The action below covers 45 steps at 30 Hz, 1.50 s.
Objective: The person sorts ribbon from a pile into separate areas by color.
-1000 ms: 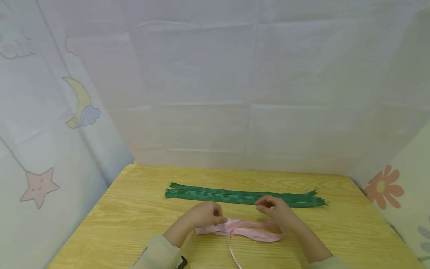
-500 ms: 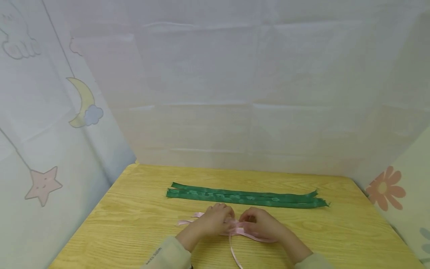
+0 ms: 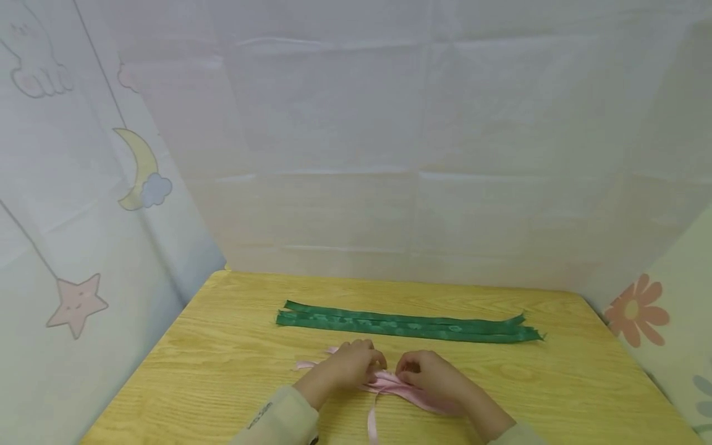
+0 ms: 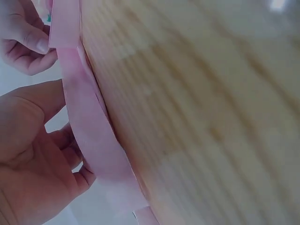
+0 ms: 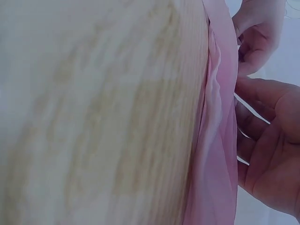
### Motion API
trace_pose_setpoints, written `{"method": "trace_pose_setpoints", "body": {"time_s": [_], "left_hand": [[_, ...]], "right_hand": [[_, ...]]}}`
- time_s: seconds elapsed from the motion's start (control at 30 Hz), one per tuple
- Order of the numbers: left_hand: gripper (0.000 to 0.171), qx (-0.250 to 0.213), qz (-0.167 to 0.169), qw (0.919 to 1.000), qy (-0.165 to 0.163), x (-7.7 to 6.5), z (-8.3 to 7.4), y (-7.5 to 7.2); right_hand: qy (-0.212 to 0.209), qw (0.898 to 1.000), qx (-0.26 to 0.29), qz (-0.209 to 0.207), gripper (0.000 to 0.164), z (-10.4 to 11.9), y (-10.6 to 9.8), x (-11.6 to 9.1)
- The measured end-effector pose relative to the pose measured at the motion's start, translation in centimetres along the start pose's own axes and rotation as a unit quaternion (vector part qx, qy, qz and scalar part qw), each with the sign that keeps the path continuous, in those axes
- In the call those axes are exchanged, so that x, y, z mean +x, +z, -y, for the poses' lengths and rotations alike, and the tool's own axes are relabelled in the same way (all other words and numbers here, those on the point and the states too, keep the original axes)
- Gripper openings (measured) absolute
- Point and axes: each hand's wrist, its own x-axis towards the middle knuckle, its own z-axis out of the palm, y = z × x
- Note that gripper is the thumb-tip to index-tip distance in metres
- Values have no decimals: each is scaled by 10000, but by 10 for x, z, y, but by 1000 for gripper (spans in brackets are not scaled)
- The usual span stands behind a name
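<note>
A bundle of pink ribbon lies along the near middle of the table, folded in layers. My left hand grips its left part with fingers curled. Close by on the right, my right hand pinches the ribbon between thumb and fingers. Pink tails stick out left, behind the left wrist, and one narrow strip runs toward the front edge. In the left wrist view, the ribbon passes in front of the fingertips, hiding some. The right wrist view shows the ribbon creased, with the right fingertips behind its edge.
Green ribbon strips with frayed ends lie side by side across the table beyond the hands. The wood-grain table meets a pale cloth backdrop at the back, with printed cloth at both sides.
Both hands have come together over the pink ribbon and taken hold of it; the right hand moved left and down. The narrow strip has shifted left. The green strips stay put.
</note>
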Motion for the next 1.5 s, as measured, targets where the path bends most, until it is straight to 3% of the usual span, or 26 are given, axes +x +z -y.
{"method": "trace_pose_setpoints", "body": {"time_s": [0.17,0.33,0.5,0.6,0.73,0.83,0.93,1.13,1.3,1.5], "left_hand": [[17,-650,350,9972,-116,-6,1,-2],[17,-1334,639,9890,22,-13,2,-6],[24,-900,270,9950,347,-10,3,-2],[18,-612,3,9969,504,-5,5,0],[6,-1067,-39,9934,415,-4,5,-7],[4,-1746,28,9841,321,-5,3,-16],[6,-2008,36,9787,422,-7,1,-27],[8,-1924,-66,9803,430,-11,7,-46],[7,-1505,-96,9883,214,-19,27,-49],[7,-1697,-151,9854,56,-31,48,-55]], "right_hand": [[49,10000,-37,-36,7,1,4,1],[-65,10000,-20,32,5,1,8,1],[-192,9995,-250,-26,3,1,12,4],[-275,9993,-236,-75,4,3,12,8],[-272,9995,131,-40,4,9,9,8],[-225,9990,378,-23,9,13,5,6],[-197,9991,368,-125,15,16,-2,5],[35,9974,635,-348,28,14,-24,-4],[-17,9972,700,-257,33,8,-44,-15],[-86,9973,708,-186,31,2,-57,-25]]}}
